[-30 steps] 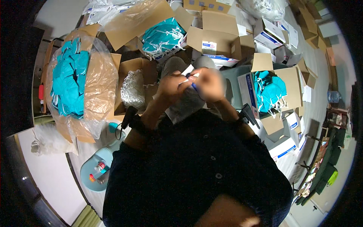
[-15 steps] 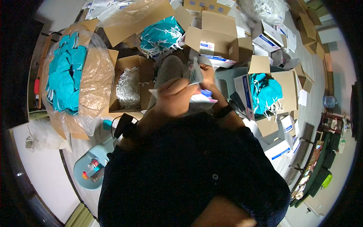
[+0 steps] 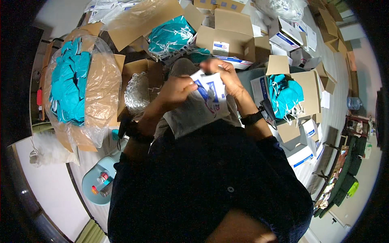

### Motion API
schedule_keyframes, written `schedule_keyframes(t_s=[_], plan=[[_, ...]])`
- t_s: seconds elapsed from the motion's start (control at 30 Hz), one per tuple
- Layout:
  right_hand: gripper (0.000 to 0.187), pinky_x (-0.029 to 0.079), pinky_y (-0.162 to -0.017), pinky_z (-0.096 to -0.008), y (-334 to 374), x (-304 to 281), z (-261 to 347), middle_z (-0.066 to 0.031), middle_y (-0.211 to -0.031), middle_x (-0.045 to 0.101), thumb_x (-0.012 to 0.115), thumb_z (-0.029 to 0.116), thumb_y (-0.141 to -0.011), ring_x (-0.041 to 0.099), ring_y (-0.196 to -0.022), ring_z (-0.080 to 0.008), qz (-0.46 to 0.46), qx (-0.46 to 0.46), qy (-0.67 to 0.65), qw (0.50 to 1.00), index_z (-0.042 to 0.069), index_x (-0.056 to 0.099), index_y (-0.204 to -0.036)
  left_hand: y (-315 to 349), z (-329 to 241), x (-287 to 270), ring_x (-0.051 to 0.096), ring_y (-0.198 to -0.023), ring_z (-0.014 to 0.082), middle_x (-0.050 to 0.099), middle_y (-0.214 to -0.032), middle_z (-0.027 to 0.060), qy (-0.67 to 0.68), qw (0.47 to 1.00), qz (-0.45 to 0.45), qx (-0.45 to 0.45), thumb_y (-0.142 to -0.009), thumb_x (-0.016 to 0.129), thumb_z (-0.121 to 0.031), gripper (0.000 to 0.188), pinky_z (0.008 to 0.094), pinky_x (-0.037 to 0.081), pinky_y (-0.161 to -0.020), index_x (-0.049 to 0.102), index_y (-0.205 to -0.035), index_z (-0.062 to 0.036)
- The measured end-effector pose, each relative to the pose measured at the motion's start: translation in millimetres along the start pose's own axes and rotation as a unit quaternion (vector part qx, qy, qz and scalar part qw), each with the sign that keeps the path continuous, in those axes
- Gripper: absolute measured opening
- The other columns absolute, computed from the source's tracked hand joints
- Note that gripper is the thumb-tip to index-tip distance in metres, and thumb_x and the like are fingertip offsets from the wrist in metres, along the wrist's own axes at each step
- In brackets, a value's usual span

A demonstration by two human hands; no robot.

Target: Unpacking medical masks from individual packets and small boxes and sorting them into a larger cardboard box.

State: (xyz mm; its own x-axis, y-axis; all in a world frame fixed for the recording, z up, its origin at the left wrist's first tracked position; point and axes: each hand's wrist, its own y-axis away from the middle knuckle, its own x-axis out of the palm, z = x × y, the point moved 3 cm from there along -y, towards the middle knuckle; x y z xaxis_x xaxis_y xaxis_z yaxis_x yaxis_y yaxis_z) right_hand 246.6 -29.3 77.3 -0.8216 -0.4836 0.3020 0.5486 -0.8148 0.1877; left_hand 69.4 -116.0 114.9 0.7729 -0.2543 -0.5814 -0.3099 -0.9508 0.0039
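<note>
Left hand (image 3: pixel 176 90) and right hand (image 3: pixel 227 76), with the teal pile (image 3: pixel 69 92) at far left and the strap box (image 3: pixel 156 73) nearer, apparently for reach, work above the lap (image 3: pixel 190 120), pinching the white packet (image 3: pixel 210 92) at its left edge and top, probably to hold it taut.

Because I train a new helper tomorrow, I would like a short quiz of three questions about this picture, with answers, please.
1. What do the left hand and the right hand hold together?
2. True or false: the brown box nearest the left hand contains white straps.
3. Which colour is the pile in the clear plastic bag at left: A) red, B) teal, C) yellow?
Key: 1. A white packet with blue print. 2. True. 3. B, teal.
</note>
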Motion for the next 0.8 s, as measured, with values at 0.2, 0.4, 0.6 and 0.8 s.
schedule_keyframes(t_s=[0.2,0.4,0.6,0.8], plan=[[0.015,0.045,-0.064,-0.0208,4.1,5.7,-2.2,-0.0016,-0.078,0.066,0.074,0.016,-0.08,0.058,-0.072,-0.0063,0.058,0.042,0.084,0.994,0.003,0.07,-0.084,-9.8,3.0,24.0,0.06,-0.075,0.0359,0.061,-0.083,0.0168,0.027,0.999,-0.04,0.018,-0.087,0.059,-0.024,0.02,0.0421,0.044,-0.067,0.057,-0.088,-0.0036],[0.012,0.043,-0.059,-0.0219,18.4,6.7,-9.1,0.0004,-0.068,0.064,0.073,0.011,-0.08,0.054,-0.065,-0.0045,0.027,-0.041,0.179,0.983,0.002,0.067,-0.076,-0.7,2.9,24.2,0.063,-0.073,0.0257,0.063,-0.081,0.0095,0.13,0.976,-0.173,-0.004,-0.082,0.068,-0.021,0.023,0.0352,0.049,-0.067,0.058,-0.098,-0.0072],[0.016,0.042,-0.056,-0.0233,23.3,22.4,-0.7,-0.0012,-0.067,0.063,0.07,0.011,-0.083,0.053,-0.061,-0.0053,-0.042,-0.091,0.196,0.975,0.002,0.064,-0.071,-11.6,25.2,23.6,0.058,-0.069,0.0313,0.056,-0.075,0.0085,-0.069,0.995,-0.055,0.051,-0.082,0.06,-0.022,0.015,0.0398,0.045,-0.059,0.059,-0.088,-0.0078],[0.02,0.038,-0.048,-0.0252,-11.0,-22.1,-42.4,0.0018,-0.057,0.055,0.069,0.016,-0.084,0.049,-0.055,-0.006,-0.204,-0.019,0.126,0.971,0.003,0.065,-0.07,-1.5,-22.9,35.0,0.058,-0.062,0.0258,0.054,-0.073,0.0068,-0.159,0.96,-0.187,0.133,-0.074,0.061,-0.014,0.006,0.0367,0.045,-0.053,0.061,-0.079,-0.0108]])
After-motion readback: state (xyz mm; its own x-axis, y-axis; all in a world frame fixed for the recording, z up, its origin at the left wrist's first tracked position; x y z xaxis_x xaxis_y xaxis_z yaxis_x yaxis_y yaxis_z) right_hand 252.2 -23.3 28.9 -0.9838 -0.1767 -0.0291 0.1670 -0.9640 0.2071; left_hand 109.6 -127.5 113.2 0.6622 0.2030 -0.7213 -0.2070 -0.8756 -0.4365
